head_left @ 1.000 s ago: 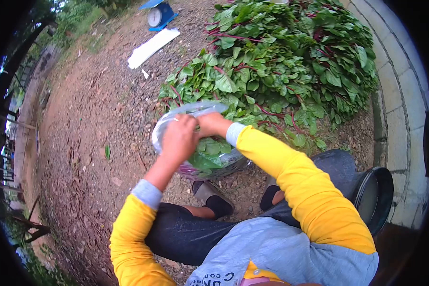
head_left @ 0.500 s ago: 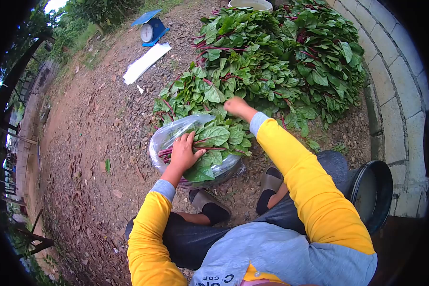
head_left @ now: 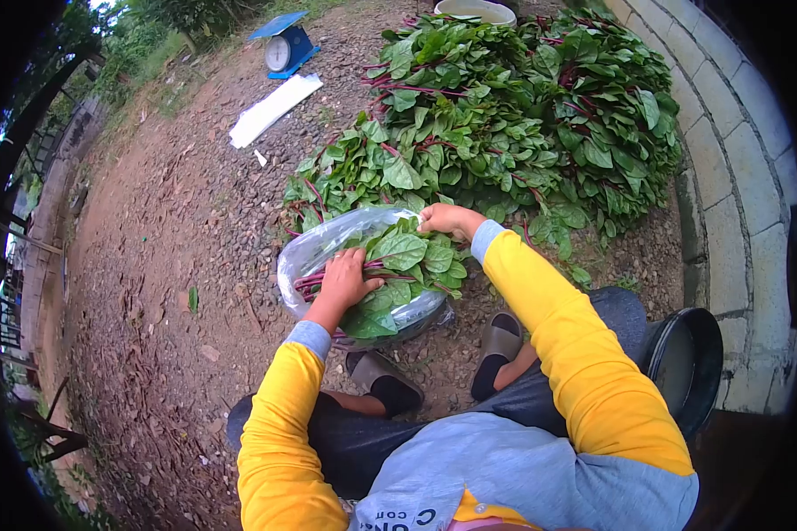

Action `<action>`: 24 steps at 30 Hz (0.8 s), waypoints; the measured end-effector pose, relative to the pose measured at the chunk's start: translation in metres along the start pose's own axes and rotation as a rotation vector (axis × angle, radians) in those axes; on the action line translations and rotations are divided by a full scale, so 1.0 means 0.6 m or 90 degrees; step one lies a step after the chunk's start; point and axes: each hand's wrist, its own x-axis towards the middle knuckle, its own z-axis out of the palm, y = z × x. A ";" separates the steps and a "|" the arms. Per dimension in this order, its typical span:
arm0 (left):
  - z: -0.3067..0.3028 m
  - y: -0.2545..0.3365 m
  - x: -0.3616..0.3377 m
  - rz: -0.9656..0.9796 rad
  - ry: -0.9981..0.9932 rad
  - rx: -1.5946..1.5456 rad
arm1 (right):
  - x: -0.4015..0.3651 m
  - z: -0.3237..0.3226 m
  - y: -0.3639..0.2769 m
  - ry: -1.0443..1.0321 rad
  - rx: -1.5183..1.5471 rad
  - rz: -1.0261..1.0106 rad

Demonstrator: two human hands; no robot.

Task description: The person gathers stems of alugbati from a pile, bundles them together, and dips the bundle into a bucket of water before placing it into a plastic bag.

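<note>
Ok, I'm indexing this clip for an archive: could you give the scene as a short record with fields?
setting: gravel ground outdoors, beside a block wall
clear plastic bag: on its side on the gravel, part filled with red-stemmed greens
left hand: palm down on the greens in the bag
right hand: closed at the bag's far rim; on plastic or leaf, cannot tell
pile of greens: loose, beyond the bag
also there: blue scale, white sheet, black bucket
</note>
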 end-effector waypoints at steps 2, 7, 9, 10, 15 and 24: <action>-0.002 -0.005 0.005 -0.010 -0.042 -0.002 | -0.025 -0.002 -0.024 -0.011 0.048 0.047; -0.013 -0.006 0.006 -0.019 -0.096 -0.016 | 0.008 0.012 0.010 -0.013 0.176 0.075; -0.009 -0.011 0.005 -0.020 -0.108 -0.011 | -0.038 0.017 -0.011 -0.036 0.222 0.113; -0.003 -0.015 0.004 -0.024 -0.119 -0.007 | -0.072 0.020 -0.033 -0.050 0.245 0.132; 0.025 -0.020 0.000 -0.039 -0.088 0.074 | -0.150 -0.004 -0.106 -0.219 0.166 -0.007; -0.019 0.013 -0.009 0.015 -0.045 0.047 | -0.151 -0.035 -0.102 0.382 -0.410 -0.247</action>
